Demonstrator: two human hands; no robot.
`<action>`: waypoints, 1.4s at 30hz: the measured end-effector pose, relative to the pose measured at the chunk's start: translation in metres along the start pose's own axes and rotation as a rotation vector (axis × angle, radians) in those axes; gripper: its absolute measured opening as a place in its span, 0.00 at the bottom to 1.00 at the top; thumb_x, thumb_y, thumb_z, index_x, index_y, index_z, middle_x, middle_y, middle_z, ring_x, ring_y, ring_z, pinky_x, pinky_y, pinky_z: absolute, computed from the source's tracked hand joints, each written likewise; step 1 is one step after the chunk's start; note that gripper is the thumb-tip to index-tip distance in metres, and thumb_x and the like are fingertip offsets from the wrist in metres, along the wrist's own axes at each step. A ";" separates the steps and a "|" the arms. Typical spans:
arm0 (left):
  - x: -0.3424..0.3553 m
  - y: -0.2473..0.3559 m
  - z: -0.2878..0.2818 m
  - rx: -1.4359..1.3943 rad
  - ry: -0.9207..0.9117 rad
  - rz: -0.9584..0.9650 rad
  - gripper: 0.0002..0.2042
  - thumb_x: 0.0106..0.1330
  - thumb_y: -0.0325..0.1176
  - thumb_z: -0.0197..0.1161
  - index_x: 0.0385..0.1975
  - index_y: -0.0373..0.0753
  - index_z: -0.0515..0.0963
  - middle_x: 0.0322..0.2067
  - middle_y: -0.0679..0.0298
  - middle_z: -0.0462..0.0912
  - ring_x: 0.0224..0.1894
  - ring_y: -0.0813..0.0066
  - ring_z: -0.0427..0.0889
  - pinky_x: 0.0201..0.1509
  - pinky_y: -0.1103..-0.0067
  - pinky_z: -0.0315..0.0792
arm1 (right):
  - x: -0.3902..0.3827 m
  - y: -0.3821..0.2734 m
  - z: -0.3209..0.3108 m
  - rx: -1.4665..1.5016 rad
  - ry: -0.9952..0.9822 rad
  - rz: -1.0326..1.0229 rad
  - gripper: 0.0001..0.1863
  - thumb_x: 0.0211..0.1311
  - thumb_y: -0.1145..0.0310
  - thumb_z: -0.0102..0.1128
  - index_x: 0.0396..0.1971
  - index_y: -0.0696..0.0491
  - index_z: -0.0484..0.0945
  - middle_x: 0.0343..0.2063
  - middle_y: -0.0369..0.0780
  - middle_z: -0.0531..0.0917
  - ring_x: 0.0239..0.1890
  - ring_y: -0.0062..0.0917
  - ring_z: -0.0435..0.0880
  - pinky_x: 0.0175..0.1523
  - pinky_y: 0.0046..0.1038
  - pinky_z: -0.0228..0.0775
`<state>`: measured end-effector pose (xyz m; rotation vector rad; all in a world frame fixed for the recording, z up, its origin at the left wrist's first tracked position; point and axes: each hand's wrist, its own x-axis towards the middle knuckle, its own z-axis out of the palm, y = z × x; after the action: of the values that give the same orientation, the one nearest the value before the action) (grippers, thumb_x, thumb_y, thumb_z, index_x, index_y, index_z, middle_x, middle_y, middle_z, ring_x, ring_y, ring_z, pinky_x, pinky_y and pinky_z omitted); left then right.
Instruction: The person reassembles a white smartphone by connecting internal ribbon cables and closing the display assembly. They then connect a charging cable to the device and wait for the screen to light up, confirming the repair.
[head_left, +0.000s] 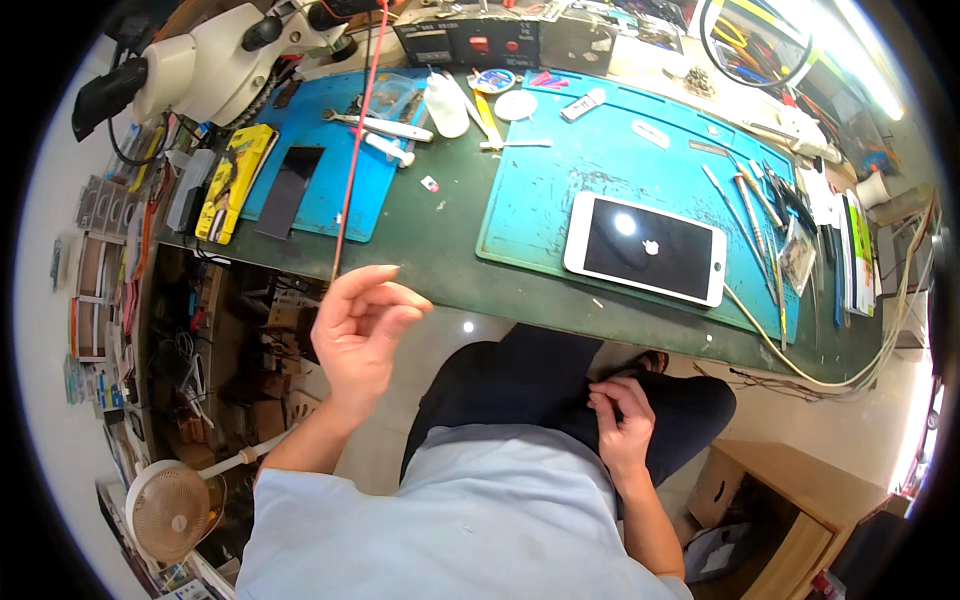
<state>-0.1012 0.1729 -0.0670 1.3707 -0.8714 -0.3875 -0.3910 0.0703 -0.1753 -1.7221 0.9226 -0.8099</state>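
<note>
My left hand (362,340) is raised just off the near edge of the workbench, beside the thin red cable (352,170). Its fingers bend loosely, a gap shows between thumb and fingertips, and nothing is visible in it. Low over my lap, my right hand (624,425) is loosely curled with its fingers together; I see nothing in it. A white-framed tablet (645,247) lies face up on the right blue mat (530,200), a small light logo on its dark screen. A pale cable (770,345) runs to its right end. Neither hand touches the tablet.
The left blue mat (335,205) carries a dark flat panel (290,190), with a yellow package (235,185) beside it. A white bottle (446,105) stands mid-bench. Tweezers and thin tools (755,220) lie at right. A microscope (210,65) overhangs the left; a fan (170,510) stands below.
</note>
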 end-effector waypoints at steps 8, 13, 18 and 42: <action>-0.017 0.000 0.049 0.044 -0.373 -0.008 0.18 0.66 0.21 0.68 0.55 0.34 0.74 0.34 0.58 0.87 0.38 0.75 0.87 0.44 0.79 0.81 | 0.036 -0.092 0.010 0.139 0.044 -0.356 0.11 0.54 0.82 0.72 0.36 0.56 0.83 0.38 0.42 0.83 0.39 0.30 0.84 0.41 0.27 0.78; -0.027 -0.002 0.062 -0.001 -0.449 -0.035 0.21 0.64 0.20 0.70 0.56 0.34 0.74 0.36 0.58 0.88 0.40 0.73 0.87 0.47 0.77 0.80 | 0.041 -0.080 0.014 -0.002 -0.093 -0.381 0.09 0.54 0.80 0.70 0.36 0.57 0.81 0.37 0.44 0.85 0.35 0.34 0.87 0.41 0.31 0.80; -0.036 -0.005 0.077 -0.068 -0.465 -0.028 0.24 0.62 0.16 0.69 0.59 0.32 0.72 0.37 0.58 0.87 0.43 0.71 0.86 0.52 0.76 0.78 | 0.028 -0.080 0.017 0.302 -0.074 -0.075 0.06 0.65 0.78 0.65 0.40 0.58 0.82 0.32 0.41 0.85 0.32 0.24 0.87 0.37 0.22 0.79; -0.034 -0.011 0.069 0.371 -0.435 0.439 0.26 0.67 0.16 0.58 0.65 0.27 0.61 0.40 0.54 0.88 0.38 0.65 0.84 0.50 0.71 0.76 | 0.012 -0.032 -0.005 0.440 -0.256 0.454 0.12 0.74 0.68 0.58 0.45 0.62 0.81 0.33 0.39 0.85 0.33 0.21 0.86 0.40 0.23 0.79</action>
<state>-0.1706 0.1473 -0.0901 1.3991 -1.6319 -0.1860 -0.3828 0.0646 -0.1421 -1.1409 0.8393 -0.4346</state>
